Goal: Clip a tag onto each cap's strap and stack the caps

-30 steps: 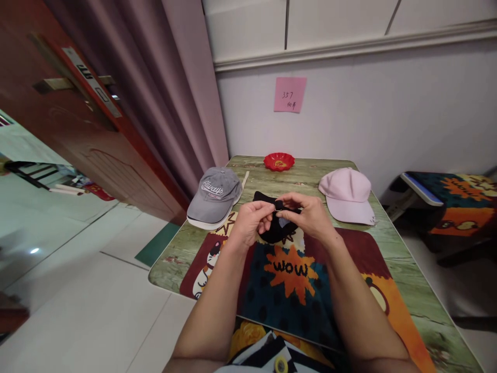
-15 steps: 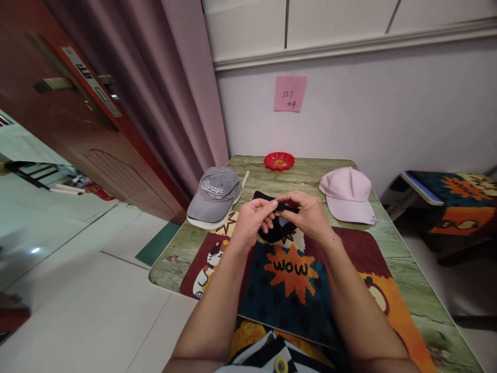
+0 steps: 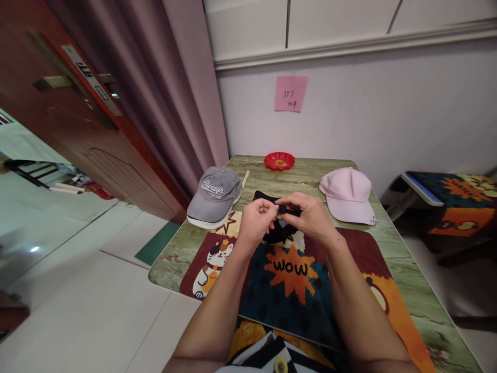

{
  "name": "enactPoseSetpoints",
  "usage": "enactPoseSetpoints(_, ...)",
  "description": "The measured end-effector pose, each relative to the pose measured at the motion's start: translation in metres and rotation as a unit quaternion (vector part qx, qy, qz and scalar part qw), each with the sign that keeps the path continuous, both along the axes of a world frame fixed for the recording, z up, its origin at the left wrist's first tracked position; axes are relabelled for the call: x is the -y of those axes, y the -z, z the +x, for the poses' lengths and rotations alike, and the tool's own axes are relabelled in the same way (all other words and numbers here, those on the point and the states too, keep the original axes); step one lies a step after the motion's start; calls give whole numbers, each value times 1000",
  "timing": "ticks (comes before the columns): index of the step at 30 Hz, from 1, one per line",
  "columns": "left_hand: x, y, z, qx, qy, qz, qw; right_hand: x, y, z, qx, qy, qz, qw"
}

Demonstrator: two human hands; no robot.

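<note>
Both hands meet over a black cap (image 3: 276,233) near the middle of the table. My left hand (image 3: 257,220) is closed in a pinch at a black strap end of the cap. My right hand (image 3: 306,215) grips the black strap (image 3: 285,210) from the other side, thumb below and fingers above. The rest of the cap lies under the hands, partly hidden by them. A grey cap (image 3: 217,191) rests to the left, stacked on something white. To the right sits a pink cap (image 3: 347,194), its brim toward me.
A red scalloped dish (image 3: 279,161) stands at the back of the wood-pattern table (image 3: 171,259). A colourful mat (image 3: 291,290) lies at the front. A pink note (image 3: 291,94) is on the wall. An open door (image 3: 112,140) and curtain are at left, a stool (image 3: 462,202) at right.
My left hand has turned slightly and its fingers have curled in more around the pinch. My right hand has shifted only a little. The caps at the sides have not moved.
</note>
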State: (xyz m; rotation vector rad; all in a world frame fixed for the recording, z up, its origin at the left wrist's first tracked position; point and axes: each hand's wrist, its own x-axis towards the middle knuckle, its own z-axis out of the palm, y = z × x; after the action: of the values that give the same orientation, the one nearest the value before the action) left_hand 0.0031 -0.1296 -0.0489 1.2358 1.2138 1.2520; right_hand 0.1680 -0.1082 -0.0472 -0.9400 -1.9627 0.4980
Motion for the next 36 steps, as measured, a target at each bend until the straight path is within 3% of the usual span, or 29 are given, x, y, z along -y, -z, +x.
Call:
enactPoseSetpoints(6, -3, 4, -7, 20, -17, -15, 1000, -5, 4, 4, -44, -13, -13, 999)
enactPoseSetpoints(12, 0, -1, -11, 106, 79, -87, 987, -11, 13, 3, -84, -54, -29, 995)
enactPoseSetpoints(21, -1, 1, -12, 191, 111, -122, 968, -11, 14, 0, -89, -67, -33, 993)
enactPoseSetpoints(24, -3, 4, -10, 190, 77, -106, 973, -9, 12, -1, -85, -48, -21, 995)
enactPoseSetpoints(31, -11, 15, -15, 35, -115, 5, 993, -8, 10, 2, -63, 4, -16, 998)
enactPoseSetpoints(36, -14, 15, -21, -55, -147, 56, 986, -7, 9, 1, -47, 13, -3, 999)
